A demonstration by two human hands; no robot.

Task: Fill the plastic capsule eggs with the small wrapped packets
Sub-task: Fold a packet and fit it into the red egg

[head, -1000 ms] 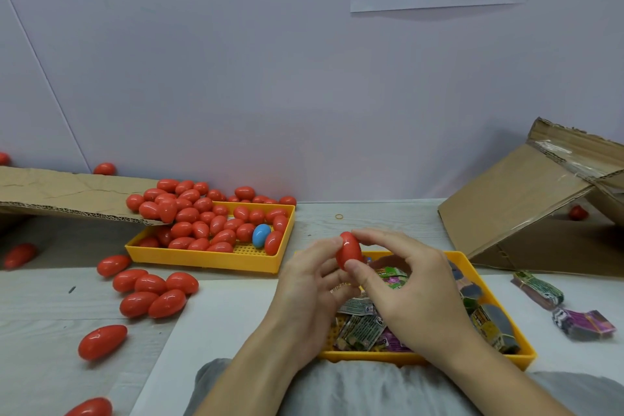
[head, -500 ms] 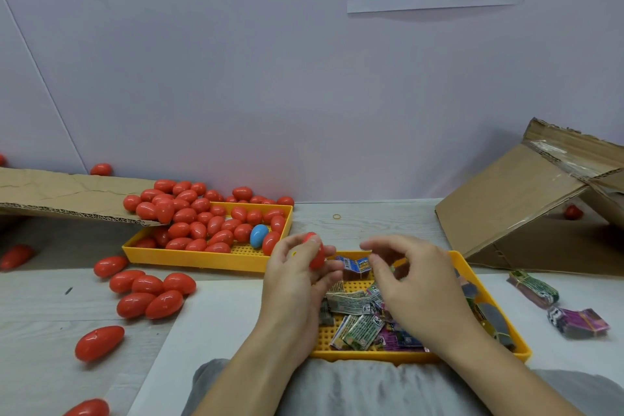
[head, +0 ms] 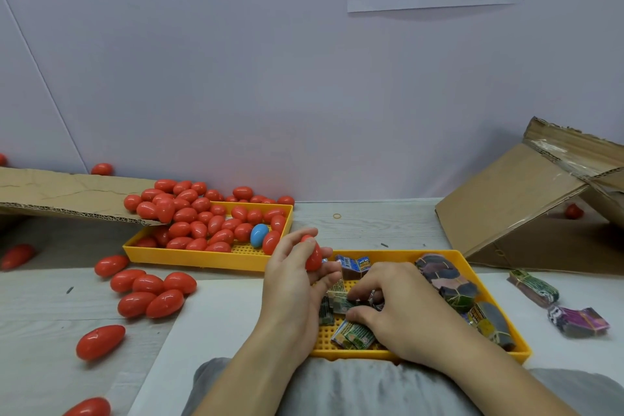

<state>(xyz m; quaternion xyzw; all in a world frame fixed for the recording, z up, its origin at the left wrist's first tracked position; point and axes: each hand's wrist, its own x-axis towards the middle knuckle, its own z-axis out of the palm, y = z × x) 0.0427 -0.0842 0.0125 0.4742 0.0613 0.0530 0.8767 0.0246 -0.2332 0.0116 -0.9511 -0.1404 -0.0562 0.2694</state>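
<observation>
From the head camera, the left hand (head: 290,275) curls its fingers and thumb round a glossy red capsule egg (head: 313,255), holding it upright just above the near-left corner of the packet tray (head: 496,305). That tray is a shallow yellow plastic rectangle with a perforated floor, lying on a white sheet on the grey wood-grain desk (head: 371,226). The right hand (head: 398,307) reaches down into it with bent fingers resting among the small wrapped packets (head: 353,336), flat printed foil-like pieces; whether it pinches one cannot be told, since the fingertips are hidden. Hexagon-patterned bundles (head: 449,280) fill the tray's right side.

A second yellow tray (head: 202,258) farther left is heaped with smooth oval red eggs (head: 202,219) and one blue egg (head: 259,234). A loose cluster of eggs (head: 152,292) lies on the desk before it. A corrugated cardboard flap (head: 60,194) overhangs that tray, and a tilted cardboard box (head: 513,199) stands at the right. Two banded packet stacks (head: 579,321) lie beside the packet tray.
</observation>
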